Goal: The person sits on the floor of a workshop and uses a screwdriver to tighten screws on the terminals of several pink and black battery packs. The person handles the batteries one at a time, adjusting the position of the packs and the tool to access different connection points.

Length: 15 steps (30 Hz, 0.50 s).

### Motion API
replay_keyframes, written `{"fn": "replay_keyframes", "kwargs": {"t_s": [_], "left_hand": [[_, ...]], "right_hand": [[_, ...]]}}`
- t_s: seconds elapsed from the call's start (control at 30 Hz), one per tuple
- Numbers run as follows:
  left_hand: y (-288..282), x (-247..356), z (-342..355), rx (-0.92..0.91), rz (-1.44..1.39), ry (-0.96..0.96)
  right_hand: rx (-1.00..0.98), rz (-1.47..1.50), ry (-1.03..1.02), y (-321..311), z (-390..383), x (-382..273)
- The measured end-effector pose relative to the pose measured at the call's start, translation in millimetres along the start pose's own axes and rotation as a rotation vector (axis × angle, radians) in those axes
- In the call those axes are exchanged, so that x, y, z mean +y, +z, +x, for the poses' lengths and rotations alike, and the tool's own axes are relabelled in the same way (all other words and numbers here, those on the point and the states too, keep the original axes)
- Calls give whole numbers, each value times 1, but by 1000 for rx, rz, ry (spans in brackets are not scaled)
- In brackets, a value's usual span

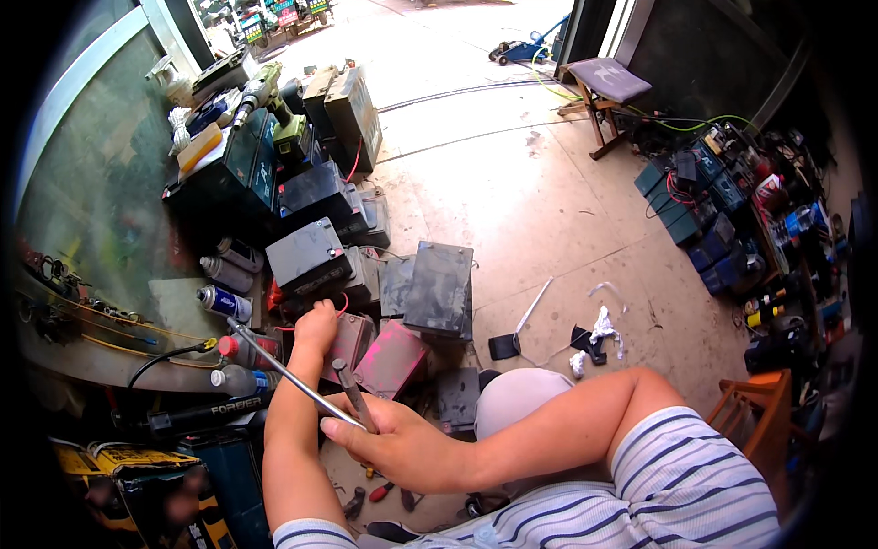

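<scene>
A tiled floor (585, 215) spreads beyond both hands, with a purple-cushioned stool (611, 80) far off ahead and to the right. Well ahead of the left hand (315, 329), a dark teal battery case (229, 178) carries a green cordless drill (265, 91). Nearer, a grey-topped battery (308, 256) sits just beyond that hand, and a black-topped battery (441, 285) stands to its right. A pink-topped battery (391, 360) lies between the two hands, just ahead of the right hand (398, 444). A blue-and-white spray can (224, 302) rests left of the left hand.

The right hand is closed round a long metal rod (302, 382), which slants across the left forearm, and a shorter dark metal bar (351, 386). A red-handled screwdriver (380, 493) lies below the right hand. The left hand reaches down beside a thin red wire (343, 306), its fingertips hidden; whether they grip anything cannot be told.
</scene>
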<state>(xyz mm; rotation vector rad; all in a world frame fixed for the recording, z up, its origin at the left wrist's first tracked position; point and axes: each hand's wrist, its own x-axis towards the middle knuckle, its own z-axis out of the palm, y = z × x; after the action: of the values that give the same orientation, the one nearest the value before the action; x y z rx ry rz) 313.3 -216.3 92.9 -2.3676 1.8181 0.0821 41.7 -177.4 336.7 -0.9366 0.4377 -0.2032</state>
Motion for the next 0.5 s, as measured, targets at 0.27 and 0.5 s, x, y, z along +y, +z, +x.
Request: {"fn": "replay_keyframes", "kwargs": {"t_s": [0.27,0.5], "left_hand": [[-24,-7,-9,-27,-157,-60],[-31,-4,2,-60,-166,-107]], "right_hand": [[-25,-25,-9,3,2,1],[-24,-71,126,2,3,2]]}}
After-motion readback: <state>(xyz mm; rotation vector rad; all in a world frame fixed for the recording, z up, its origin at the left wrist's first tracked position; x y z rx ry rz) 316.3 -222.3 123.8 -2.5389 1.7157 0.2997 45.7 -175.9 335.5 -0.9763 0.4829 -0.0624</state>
